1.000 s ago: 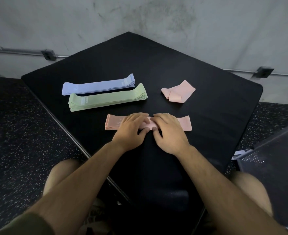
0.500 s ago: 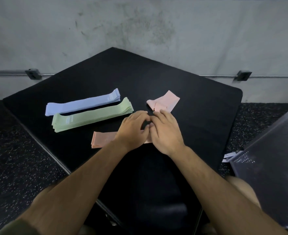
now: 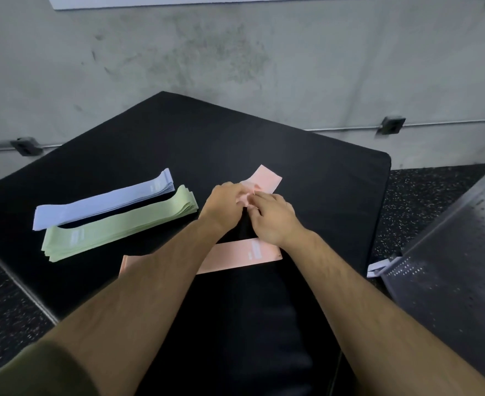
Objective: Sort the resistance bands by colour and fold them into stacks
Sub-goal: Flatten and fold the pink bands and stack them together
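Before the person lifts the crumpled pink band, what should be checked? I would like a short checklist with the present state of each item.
1. Grip on the crumpled pink band: left hand and right hand both pinch it. Ok.
2. Band flattened for folding: bunched between the fingers. Not ok.
3. Pink stack tidy to receive it: forearms hide much of it. Cannot tell.
4. Green stack and blue stack apart from the pink bands. Ok.
5. Bare black table beside the hands for smoothing. Ok.
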